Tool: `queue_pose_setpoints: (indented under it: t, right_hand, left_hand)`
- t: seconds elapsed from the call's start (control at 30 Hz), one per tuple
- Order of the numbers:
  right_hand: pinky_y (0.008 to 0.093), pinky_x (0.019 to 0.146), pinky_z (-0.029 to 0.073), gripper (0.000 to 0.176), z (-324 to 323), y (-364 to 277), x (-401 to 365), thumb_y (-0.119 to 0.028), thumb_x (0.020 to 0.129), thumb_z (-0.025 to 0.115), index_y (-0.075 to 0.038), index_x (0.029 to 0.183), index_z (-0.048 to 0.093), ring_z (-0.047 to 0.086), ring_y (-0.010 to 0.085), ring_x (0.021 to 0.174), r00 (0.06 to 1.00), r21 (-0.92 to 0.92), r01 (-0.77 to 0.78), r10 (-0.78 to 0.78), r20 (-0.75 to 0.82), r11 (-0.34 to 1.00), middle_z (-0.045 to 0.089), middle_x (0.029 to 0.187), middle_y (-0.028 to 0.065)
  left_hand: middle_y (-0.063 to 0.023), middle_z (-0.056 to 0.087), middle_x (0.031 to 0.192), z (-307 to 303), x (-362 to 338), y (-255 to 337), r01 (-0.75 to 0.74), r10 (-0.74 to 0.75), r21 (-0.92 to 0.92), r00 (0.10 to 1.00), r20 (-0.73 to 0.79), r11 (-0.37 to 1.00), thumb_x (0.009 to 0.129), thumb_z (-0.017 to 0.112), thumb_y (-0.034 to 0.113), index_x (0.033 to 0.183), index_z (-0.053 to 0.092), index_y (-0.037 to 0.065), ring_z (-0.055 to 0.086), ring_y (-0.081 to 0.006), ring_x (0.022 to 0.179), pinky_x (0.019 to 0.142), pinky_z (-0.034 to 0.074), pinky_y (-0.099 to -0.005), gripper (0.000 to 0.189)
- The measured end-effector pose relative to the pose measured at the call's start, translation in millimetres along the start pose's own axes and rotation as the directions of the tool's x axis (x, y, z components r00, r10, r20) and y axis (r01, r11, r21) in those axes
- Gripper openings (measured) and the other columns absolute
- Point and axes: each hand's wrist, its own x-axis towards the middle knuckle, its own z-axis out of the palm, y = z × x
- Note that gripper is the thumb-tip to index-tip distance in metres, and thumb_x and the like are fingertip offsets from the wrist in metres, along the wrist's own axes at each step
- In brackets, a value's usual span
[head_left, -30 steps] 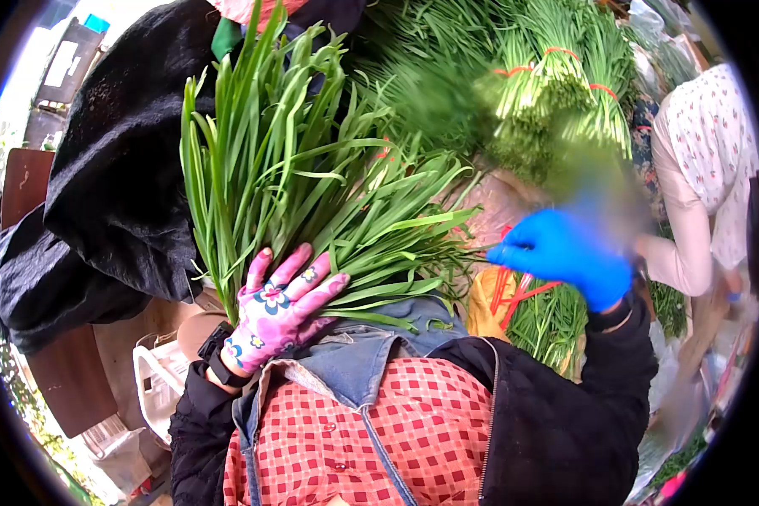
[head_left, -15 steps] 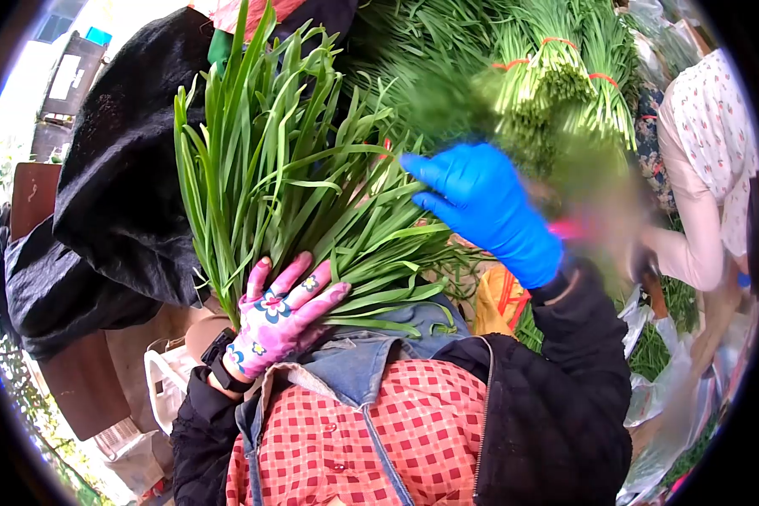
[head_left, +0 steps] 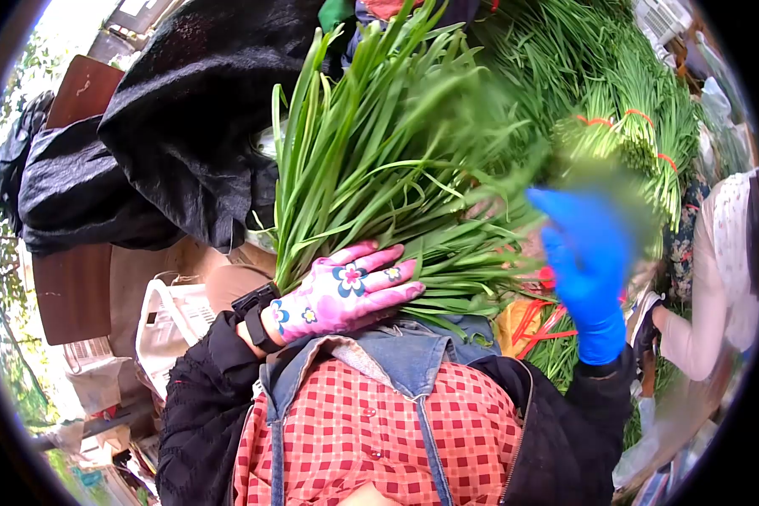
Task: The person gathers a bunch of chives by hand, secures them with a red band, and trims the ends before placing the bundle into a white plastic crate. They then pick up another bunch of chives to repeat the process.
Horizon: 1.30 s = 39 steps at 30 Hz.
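A loose, fanned-out bunch of long flat green leaves, like garlic chives (head_left: 371, 160), lies across my lap. My left hand (head_left: 346, 287), in a pink flowered glove, lies on the lower part of the bunch with fingers stretched out and spread. Its palm side and the stems beneath it are hidden. Just right of the leaves is my right hand (head_left: 586, 261), in a blue glove, fingers bent and partly smeared by motion. Whether any leaf is between its fingers cannot be made out.
Bunches of chives tied with red bands (head_left: 641, 118) lie at the upper right, beside a large green heap (head_left: 557, 59). Another person's sleeve (head_left: 691, 337) is at the right edge. Black sheeting (head_left: 194, 110) and a white plastic basket (head_left: 173, 329) are to the left.
My view has shifted, so the scene sits further right and lower. My right hand has moved off the leaf tips it was at, toward the right. My left hand stays on the bunch.
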Motion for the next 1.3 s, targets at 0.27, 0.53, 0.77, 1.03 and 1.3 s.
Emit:
queue_pose_setpoints:
  t: [0.27,0.53,0.77,1.03,1.3]
  right_hand:
    - [0.0448,0.106,0.038,0.043,117.2,-27.6,52.3,-0.035,0.083,0.069,-0.007,0.115,0.065,0.057,0.0297,0.111,0.881,-0.309,0.456,-0.377,0.285,0.834,0.064,0.109,0.0125]
    - [0.0464,0.091,0.045,0.035,109.3,-28.1,-12.6,-0.03,0.081,0.073,-0.005,0.104,0.064,0.059,0.0312,0.092,0.927,-0.245,0.346,-0.289,0.237,0.906,0.061,0.093,0.0114]
    - [0.0442,0.084,0.047,0.04,81.3,-38.1,11.6,-0.022,0.081,0.074,-0.008,0.118,0.065,0.061,0.0309,0.093,0.969,-0.016,0.226,-0.223,0.101,0.974,0.065,0.103,0.0092]
    - [0.0417,0.074,0.05,0.036,153.1,-52.9,50.1,-0.021,0.078,0.076,-0.008,0.11,0.067,0.062,0.0308,0.083,0.965,-0.089,0.241,-0.228,0.13,0.966,0.063,0.09,0.0119]
    - [0.0416,0.06,0.044,0.021,177.6,-50.3,54.8,-0.026,0.078,0.071,-0.011,0.082,0.056,0.059,0.0274,0.066,0.916,-0.295,0.4,-0.364,0.171,0.868,0.056,0.071,0.0064]
  left_hand:
    - [-0.0039,0.058,0.138,-8.5,1.0,12.9,-0.009,0.016,0.083,0.996,-0.086,0.997,0.085,0.065,0.026,0.132,0.059,0.019,0.058,-0.0248,0.121,0.101,0.047,-0.0425,0.048]
    - [-0.0186,0.052,0.141,-10.1,-23.5,28.9,0.369,-0.344,-0.002,0.863,-0.371,0.929,0.079,0.076,0.028,0.135,0.053,0.003,0.052,-0.0346,0.125,0.102,0.041,-0.0458,0.065]
    - [-0.0134,0.05,0.147,8.5,-23.5,33.0,0.336,-0.31,0.124,0.931,-0.193,0.934,0.089,0.064,0.035,0.14,0.052,0.007,0.043,-0.0284,0.14,0.114,0.026,-0.0477,0.059]
    - [-0.013,0.057,0.136,19.9,-23.1,30.9,0.317,-0.288,0.124,0.934,-0.211,0.94,0.086,0.066,0.036,0.132,0.057,0.009,0.05,-0.0323,0.13,0.108,0.033,-0.0518,0.054]
    - [-0.0108,0.061,0.127,14.6,-19.9,31.2,0.334,-0.309,0.084,0.924,-0.224,0.939,0.085,0.067,0.036,0.125,0.062,0.009,0.05,-0.0317,0.128,0.108,0.03,-0.0542,0.048]
